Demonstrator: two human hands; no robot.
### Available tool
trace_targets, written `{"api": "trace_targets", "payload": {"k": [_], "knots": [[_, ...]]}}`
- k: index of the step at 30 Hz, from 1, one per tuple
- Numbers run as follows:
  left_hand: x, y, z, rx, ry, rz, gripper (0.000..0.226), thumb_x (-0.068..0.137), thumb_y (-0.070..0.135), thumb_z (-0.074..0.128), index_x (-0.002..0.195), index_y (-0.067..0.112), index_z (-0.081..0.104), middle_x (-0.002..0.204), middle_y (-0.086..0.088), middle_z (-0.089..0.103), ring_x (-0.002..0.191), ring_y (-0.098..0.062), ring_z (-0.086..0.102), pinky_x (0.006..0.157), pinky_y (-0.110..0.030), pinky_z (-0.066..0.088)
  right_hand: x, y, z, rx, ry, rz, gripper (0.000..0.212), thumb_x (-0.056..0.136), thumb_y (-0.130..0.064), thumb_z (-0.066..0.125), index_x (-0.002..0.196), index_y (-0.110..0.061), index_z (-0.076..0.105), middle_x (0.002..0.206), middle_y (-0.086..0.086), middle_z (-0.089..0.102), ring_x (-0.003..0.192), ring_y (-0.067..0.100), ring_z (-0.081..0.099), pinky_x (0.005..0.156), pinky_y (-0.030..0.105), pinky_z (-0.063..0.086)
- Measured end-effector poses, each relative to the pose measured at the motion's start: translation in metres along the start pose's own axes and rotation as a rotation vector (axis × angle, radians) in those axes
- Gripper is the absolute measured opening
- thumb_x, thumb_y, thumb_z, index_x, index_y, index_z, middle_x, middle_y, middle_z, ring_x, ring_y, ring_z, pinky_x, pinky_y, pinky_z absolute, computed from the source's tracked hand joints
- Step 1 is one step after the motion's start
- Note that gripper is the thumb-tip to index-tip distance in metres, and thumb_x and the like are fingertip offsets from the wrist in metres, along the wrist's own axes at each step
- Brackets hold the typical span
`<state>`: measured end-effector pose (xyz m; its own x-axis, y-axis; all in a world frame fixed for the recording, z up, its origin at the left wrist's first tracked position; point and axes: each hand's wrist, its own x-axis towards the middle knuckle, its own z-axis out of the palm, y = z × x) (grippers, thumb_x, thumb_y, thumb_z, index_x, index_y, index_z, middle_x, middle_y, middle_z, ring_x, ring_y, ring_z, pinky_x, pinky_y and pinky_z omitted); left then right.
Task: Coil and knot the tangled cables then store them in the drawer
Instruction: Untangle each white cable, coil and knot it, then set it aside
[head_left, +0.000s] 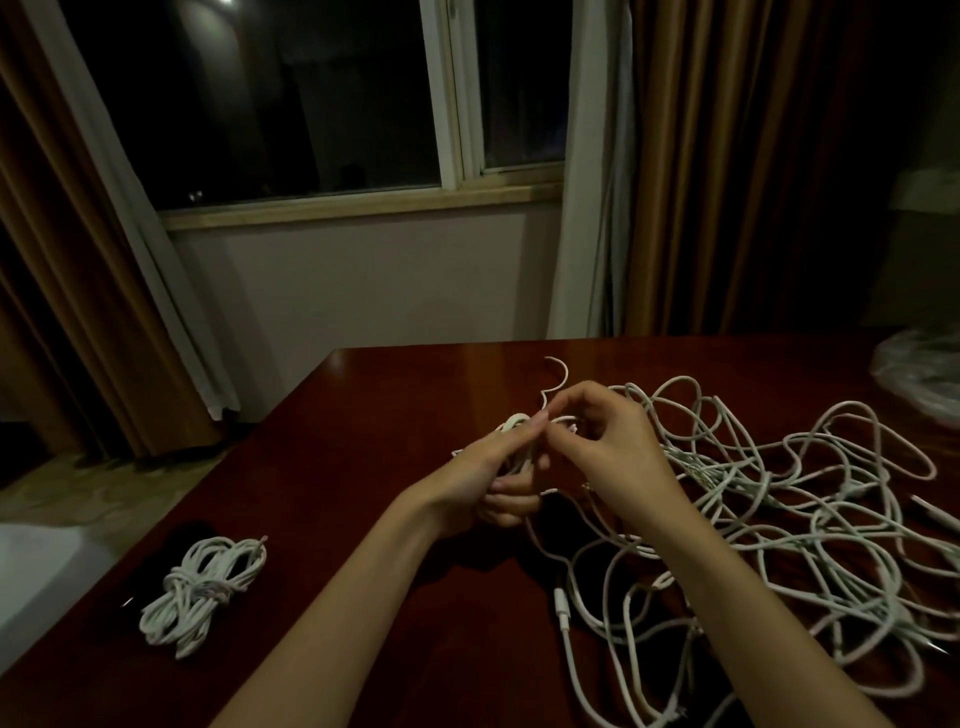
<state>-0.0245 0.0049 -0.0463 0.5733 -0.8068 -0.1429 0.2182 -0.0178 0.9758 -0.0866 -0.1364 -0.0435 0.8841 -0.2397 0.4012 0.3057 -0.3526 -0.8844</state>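
A small coil of white cable (514, 422) is gripped in my left hand (488, 475) above the middle of the dark red table (363, 467). Just to its right, my right hand (605, 447) pinches the loose end of that same cable (558, 376), which curls up behind my fingers. A big tangle of white cables (779, 519) spreads over the right half of the table. One coiled and knotted white bundle (202, 592) lies near the table's left front edge. No drawer is visible.
A clear plastic bag (919, 374) sits at the far right of the table. Behind the table are a window, a pale wall and brown curtains. The table's left edge runs diagonally beside the floor.
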Motion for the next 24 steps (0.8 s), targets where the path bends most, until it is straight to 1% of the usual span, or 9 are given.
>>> {"api": "trace_targets", "payload": {"k": [3,7,9,11,15,18,20,22,24], "knots": [[0.001,0.001,-0.006,-0.155,-0.052,0.039,0.045,0.091,0.047,0.051,0.055,0.021,0.041,0.038,0.01,0.026,0.029,-0.001,0.022,0.033,-0.013,0.015,0.004,0.001,-0.004,0.097,0.042,0.074,0.006,0.089,-0.018,0.065,0.086,-0.019,0.07,0.081,-0.001,0.069,0.073,0.008,0.065,0.066,0.027,0.053],[0.006,0.0,-0.008,-0.229,0.138,0.181,0.041,0.089,0.044,0.051,0.056,0.02,0.04,0.038,0.009,0.026,0.029,-0.001,0.022,0.035,-0.015,0.013,0.005,0.001,-0.004,0.109,0.048,0.112,0.013,0.094,-0.016,0.06,0.09,-0.018,0.072,0.072,-0.004,0.068,0.057,0.004,0.057,0.061,0.027,0.048],[0.008,-0.001,-0.004,-0.13,0.244,0.235,0.042,0.085,0.048,0.052,0.057,0.02,0.039,0.039,0.008,0.026,0.029,-0.003,0.021,0.034,-0.016,0.015,0.005,0.003,-0.002,0.151,0.064,0.146,0.014,0.094,-0.015,0.06,0.096,-0.011,0.073,0.067,-0.004,0.068,0.053,0.004,0.055,0.055,0.02,0.046],[0.008,-0.004,0.001,0.139,0.365,0.286,0.045,0.084,0.056,0.048,0.059,0.019,0.039,0.041,0.007,0.027,0.033,-0.005,0.022,0.037,-0.019,0.02,0.004,0.003,0.001,0.205,0.092,0.174,0.014,0.092,-0.013,0.062,0.099,-0.009,0.073,0.065,-0.006,0.07,0.051,0.002,0.055,0.051,0.015,0.044],[0.01,-0.012,0.014,0.419,0.452,0.352,0.05,0.085,0.065,0.032,0.079,0.026,0.062,0.052,0.008,0.05,0.046,-0.004,0.047,0.05,-0.02,0.037,-0.002,-0.004,0.008,0.344,0.069,0.133,0.013,0.091,-0.013,0.063,0.095,-0.016,0.074,0.075,-0.006,0.072,0.064,-0.002,0.064,0.058,0.013,0.049],[0.014,-0.017,0.016,0.441,0.443,0.327,0.064,0.087,0.069,0.02,0.098,0.026,0.066,0.072,0.007,0.069,0.074,-0.006,0.068,0.079,-0.032,0.053,-0.005,-0.007,0.014,0.348,0.019,0.097,0.016,0.092,-0.014,0.06,0.093,-0.025,0.072,0.084,-0.008,0.075,0.084,0.003,0.07,0.07,0.017,0.056],[0.014,-0.018,0.015,0.362,0.44,0.308,0.07,0.086,0.076,0.026,0.101,0.022,0.068,0.085,0.001,0.072,0.088,-0.014,0.07,0.085,-0.038,0.056,-0.006,-0.008,0.017,0.338,-0.062,0.092,0.02,0.095,-0.016,0.055,0.1,-0.029,0.069,0.089,-0.013,0.074,0.092,0.003,0.069,0.075,0.017,0.055],[0.015,-0.016,0.013,0.275,0.458,0.315,0.069,0.082,0.078,0.04,0.094,0.017,0.069,0.088,-0.002,0.072,0.087,-0.016,0.07,0.074,-0.03,0.056,-0.006,-0.008,0.019,0.268,-0.155,0.072,0.027,0.098,-0.017,0.05,0.116,-0.031,0.063,0.101,-0.016,0.07,0.099,-0.006,0.063,0.077,0.011,0.052],[0.015,-0.014,0.014,0.243,0.486,0.345,0.061,0.086,0.069,0.041,0.077,0.014,0.066,0.068,0.002,0.066,0.066,-0.009,0.065,0.058,-0.02,0.049,-0.006,-0.007,0.019,0.183,-0.197,0.04,0.033,0.099,-0.016,0.049,0.127,-0.03,0.058,0.108,-0.018,0.065,0.1,-0.012,0.059,0.078,0.008,0.049]]}}
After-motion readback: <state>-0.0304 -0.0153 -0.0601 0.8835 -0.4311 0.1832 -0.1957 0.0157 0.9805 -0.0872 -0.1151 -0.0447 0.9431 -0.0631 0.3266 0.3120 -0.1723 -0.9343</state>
